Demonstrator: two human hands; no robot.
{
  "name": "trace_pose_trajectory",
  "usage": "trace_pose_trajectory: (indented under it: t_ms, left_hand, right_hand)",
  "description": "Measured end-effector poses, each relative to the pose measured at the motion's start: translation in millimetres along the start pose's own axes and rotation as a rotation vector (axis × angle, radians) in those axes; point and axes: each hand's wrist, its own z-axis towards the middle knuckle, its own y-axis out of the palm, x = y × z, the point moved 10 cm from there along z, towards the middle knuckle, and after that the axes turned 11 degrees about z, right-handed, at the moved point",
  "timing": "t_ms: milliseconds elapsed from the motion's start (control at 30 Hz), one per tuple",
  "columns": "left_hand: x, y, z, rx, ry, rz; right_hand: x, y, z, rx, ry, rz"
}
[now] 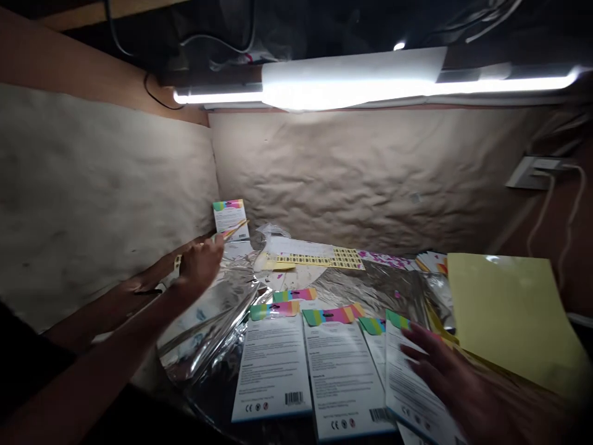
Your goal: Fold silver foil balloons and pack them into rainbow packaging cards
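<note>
At the left, my left hand (pixel 200 262) is closed around a thin yellow-orange item (pixel 235 230), too narrow and blurred to name. Just behind it, a white packet with a rainbow-coloured top (pixel 230 213) leans upright in the corner. My right hand (pixel 445 371), slightly blurred, has its fingers stretched over the rightmost printed packet (pixel 407 383); whether they press on it I cannot tell. Side by side in front of me lie more such packets, including a left one (pixel 273 364) and a middle one (pixel 345 371), their text and barcodes facing up.
Yellow label sheets (pixel 324 258) lie toward the back wall, beside a pink-speckled sheet (pixel 386 259). Shiny silver film (pixel 217 327) covers part of the table. A large yellow sheet (pixel 504 315) stands at the right, near a wall socket (pixel 532 173) with cables. A tube light (pixel 500 86) hangs overhead.
</note>
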Motion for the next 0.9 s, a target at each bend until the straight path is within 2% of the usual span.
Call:
trace_pose_trajectory:
  t_ms: [67,133,167,200,267,333,400,467,500,533,567,633,667,700,767,900]
  left_hand:
    - [61,-14,-43,0.024,0.129,-0.045]
    - [131,-18,-100,0.005,0.35,-0.135]
    - [164,-16,-131,-0.027,0.47,-0.189]
    - [190,-12,-160,-0.074,0.578,-0.233]
    - [211,1,-196,-0.158,0.619,-0.302]
    - [216,9,-214,-0.253,0.732,-0.423]
    - [202,6,-205,-0.278,0.769,-0.576]
    - [173,5,-170,-0.259,0.608,-0.71]
    - [161,12,-152,-0.306,0.491,-0.774]
    - [155,24,-139,-0.418,0.396,-0.857]
    - [159,39,-134,-0.594,0.342,-0.971]
    - [180,62,-141,-0.984,0.297,-1.249]
    - [190,67,-146,-1.111,0.283,-1.382]
    - [196,70,-147,-1.17,0.263,-1.488]
    - [197,76,-145,-1.153,0.209,-1.591]
    - [181,83,-144,-1.061,0.115,-1.595]
  right_hand:
    - [-3,59,-2,-0.128,0.138,0.257]
    - [-6,111,-2,-0.182,0.245,0.491]
    - [-7,129,-1,-0.183,0.263,0.559]
    - [-6,140,0,-0.164,0.274,0.593]
    - [0,143,3,-0.094,0.264,0.604]
    - [8,129,4,-0.027,0.252,0.607]
    - [16,108,5,0.013,0.26,0.622]
    - [21,90,7,0.023,0.297,0.618]
    - [22,86,9,0.0,0.318,0.609]
    - [21,85,11,-0.038,0.341,0.6]
    - [20,85,13,-0.073,0.365,0.591]
    - [18,88,18,-0.103,0.408,0.567]
    - [17,88,21,-0.096,0.426,0.545]
    - [17,89,23,-0.088,0.437,0.519]
    - [14,93,27,-0.12,0.442,0.469]
    - [10,102,28,-0.241,0.433,0.451]
